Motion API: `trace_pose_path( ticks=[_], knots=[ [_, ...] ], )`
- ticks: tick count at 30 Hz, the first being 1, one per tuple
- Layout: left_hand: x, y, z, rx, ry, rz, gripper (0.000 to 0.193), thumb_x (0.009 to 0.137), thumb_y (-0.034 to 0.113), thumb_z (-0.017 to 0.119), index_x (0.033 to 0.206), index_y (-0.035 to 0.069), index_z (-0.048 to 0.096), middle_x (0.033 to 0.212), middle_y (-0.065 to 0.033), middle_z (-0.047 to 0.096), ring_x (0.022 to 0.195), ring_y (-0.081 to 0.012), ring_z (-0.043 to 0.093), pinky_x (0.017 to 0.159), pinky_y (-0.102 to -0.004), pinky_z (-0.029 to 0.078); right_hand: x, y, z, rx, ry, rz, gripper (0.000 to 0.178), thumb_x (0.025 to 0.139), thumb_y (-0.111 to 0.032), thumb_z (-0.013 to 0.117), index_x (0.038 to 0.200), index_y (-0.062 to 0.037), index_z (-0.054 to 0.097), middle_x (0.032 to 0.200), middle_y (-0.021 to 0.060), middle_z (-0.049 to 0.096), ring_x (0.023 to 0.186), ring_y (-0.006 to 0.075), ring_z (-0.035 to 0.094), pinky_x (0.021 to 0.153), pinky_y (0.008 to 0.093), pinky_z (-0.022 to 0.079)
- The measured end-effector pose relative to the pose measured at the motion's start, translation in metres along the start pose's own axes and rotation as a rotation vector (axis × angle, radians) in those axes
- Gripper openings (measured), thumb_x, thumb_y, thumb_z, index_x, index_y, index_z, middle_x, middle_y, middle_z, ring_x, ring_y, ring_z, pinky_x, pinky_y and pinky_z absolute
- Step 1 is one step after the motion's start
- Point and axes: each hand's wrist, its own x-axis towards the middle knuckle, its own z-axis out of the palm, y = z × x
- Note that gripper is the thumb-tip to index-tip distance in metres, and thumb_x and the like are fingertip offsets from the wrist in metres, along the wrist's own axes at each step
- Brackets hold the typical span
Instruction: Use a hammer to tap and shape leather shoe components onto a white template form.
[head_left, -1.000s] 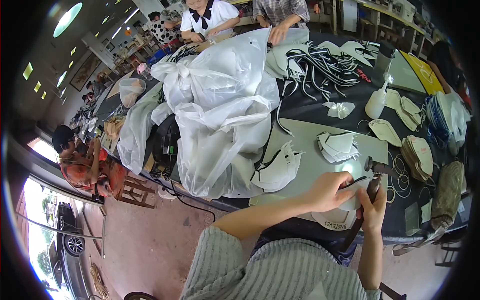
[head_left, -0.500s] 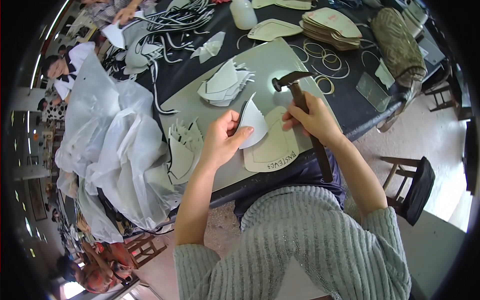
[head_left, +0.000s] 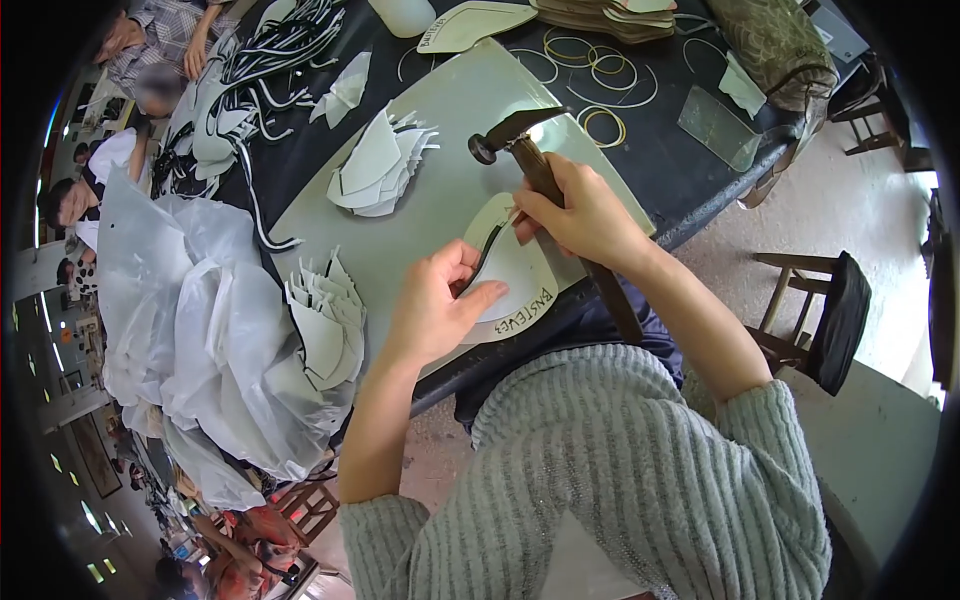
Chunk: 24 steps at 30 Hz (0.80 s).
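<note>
- The left hand (head_left: pixel 435 310) rests on a pale flat piece (head_left: pixel 515 275) that lies on the grey mat (head_left: pixel 440 200) at the near table edge; fingers curled, thumb and forefinger pinched at a thin dark strip (head_left: pixel 487 255) along the piece's edge.
- The right hand (head_left: pixel 580 215) is wrapped around a hammer (head_left: pixel 545 175) high on the handle, just under the dark head; its fingertips also touch the piece's upper edge; the handle runs back under the wrist toward the lap.
- The piece looks thin, light and flexible, like card or stiffened fabric; likely to slide on the smooth mat unless pressed flat; best held with a spread palm near its middle, fingers clear of the edge being worked.
- The strip looks soft and narrow; probably wants pinching close to the point of attachment, or it will wander.
- The hammer seems head-heavy; the choked-up grip suits short, light taps.
- A stack of cut white pieces (head_left: pixel 380 165) lies farther up the mat, another fan of them (head_left: pixel 325 325) at its left edge beside a heap of clear plastic bags (head_left: pixel 190 320); rings (head_left: pixel 600 120) lie on the dark table (head_left: pixel 680 170) beyond.
</note>
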Motion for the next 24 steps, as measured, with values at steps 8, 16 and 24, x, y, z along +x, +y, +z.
trace_pose_path(
  ticks=[8,16,24],
  knots=[
    [0.000,-0.006,0.001,0.081,0.058,0.030,0.021,0.082,0.006,0.075,0.091,-0.003,0.058,0.075,-0.0092,0.070,0.065,-0.0077,0.062,0.059,-0.0259,0.048,-0.001,0.004,0.002,0.062,0.024,-0.031,0.018,0.097,-0.015,0.059,0.095,0.0019,0.053,0.085,0.0100,0.072,0.069,0.0103,0.070,0.044,0.0226,0.044],
    [-0.001,-0.003,0.007,0.122,0.095,0.041,0.022,0.079,0.006,0.075,0.091,-0.003,0.058,0.076,-0.0123,0.071,0.062,-0.0142,0.065,0.059,-0.0293,0.050,-0.002,-0.001,0.001,-0.060,0.009,-0.025,0.023,0.091,-0.016,0.068,0.093,0.0014,0.052,0.086,0.0097,0.071,0.067,0.0114,0.068,0.050,0.0247,0.048],
    [-0.006,0.006,0.025,0.528,0.290,0.194,0.022,0.078,0.013,0.072,0.086,-0.002,0.057,0.065,-0.0180,0.060,0.060,-0.0374,0.062,0.059,-0.0397,0.050,-0.008,0.010,0.013,-0.257,0.005,-0.244,0.045,0.074,-0.008,0.077,0.106,0.0009,0.047,0.091,0.0113,0.068,0.076,0.0200,0.068,0.073,0.0343,0.054]
  ],
)
